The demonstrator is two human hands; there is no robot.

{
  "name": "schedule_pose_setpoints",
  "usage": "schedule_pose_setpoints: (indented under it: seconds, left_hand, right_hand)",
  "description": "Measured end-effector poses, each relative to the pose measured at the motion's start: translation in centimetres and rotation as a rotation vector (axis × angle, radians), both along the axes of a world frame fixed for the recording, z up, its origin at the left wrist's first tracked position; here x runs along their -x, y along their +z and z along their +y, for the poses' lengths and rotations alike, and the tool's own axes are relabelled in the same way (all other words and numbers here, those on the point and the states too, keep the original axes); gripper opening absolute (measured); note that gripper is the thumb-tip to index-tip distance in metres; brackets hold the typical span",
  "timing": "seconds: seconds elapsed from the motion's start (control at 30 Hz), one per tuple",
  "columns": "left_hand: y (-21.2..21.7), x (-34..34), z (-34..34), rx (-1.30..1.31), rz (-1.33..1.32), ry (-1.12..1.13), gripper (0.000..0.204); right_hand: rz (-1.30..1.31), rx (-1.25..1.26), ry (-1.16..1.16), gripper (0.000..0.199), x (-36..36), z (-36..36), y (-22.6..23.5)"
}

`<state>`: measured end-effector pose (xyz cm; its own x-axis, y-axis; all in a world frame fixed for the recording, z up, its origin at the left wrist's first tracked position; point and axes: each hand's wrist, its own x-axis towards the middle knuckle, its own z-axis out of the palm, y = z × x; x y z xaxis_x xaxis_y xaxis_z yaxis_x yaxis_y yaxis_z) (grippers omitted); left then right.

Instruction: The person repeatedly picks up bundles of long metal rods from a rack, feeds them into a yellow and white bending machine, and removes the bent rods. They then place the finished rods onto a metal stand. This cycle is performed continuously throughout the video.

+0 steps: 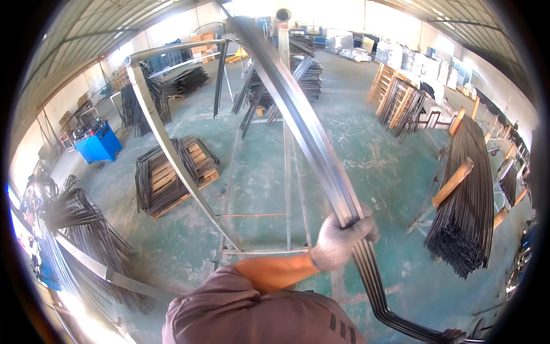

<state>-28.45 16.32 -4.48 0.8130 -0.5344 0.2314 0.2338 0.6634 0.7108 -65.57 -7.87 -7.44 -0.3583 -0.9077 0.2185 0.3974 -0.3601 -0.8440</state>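
Note:
My left hand (342, 238), in a pale knitted glove, is closed around a bundle of long steel tubes (312, 137). Its forearm crosses in front of my chest from the left. The tubes rise from the grip toward the upper middle, where they blur, and below it they run down to a bend near the lower right rim. There a dark gloved shape, my right hand (454, 336), wraps over the tubes; its arm is out of view. Left of the bundle stands a metal frame rack (152, 114) with an upright post and floor bars.
A wooden pallet (197, 179) with bent dark rods lies front left, near a blue cabinet (99, 143). More rods (94, 229) are heaped at the left. A long tube stack (467, 206) rests on a rack with wooden posts at the right. Further stacks (306, 74) stand beyond.

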Motion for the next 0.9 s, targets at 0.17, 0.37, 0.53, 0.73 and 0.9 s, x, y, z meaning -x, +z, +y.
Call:
schedule_pose_setpoints:
  seconds: [0.17, 0.37, 0.53, 0.73, 0.9]
  left_hand:
    - [-3.6, -0.1, 5.0, -0.043, 0.286, 0.253, 0.012]
    - [-7.1, -6.8, 7.2, -0.002, 0.475, 0.269, 0.01]
    - [-8.5, -17.2, 16.9, 0.205, 0.526, 0.506, 0.017]
    - [-8.2, -31.5, 27.1, 0.422, 0.66, 0.606, 0.011]
    - [-6.6, -37.0, 28.6, 0.441, 0.664, 0.661, 0.014]
  right_hand:
    - [0.147, 0.152, 0.096, 0.023, -6.1, 0.7, 8.1]
    - [0.439, 0.36, 0.358, 0.019, -15.8, 1.8, 17.4]
    - [0.598, 0.668, 0.771, 0.016, -36.0, 10.9, 25.6]
    - [0.714, 1.049, 0.933, 0.044, -52.0, 23.0, 32.3]
    - [1.124, 1.405, 0.848, 0.058, -59.5, 32.7, 32.0]
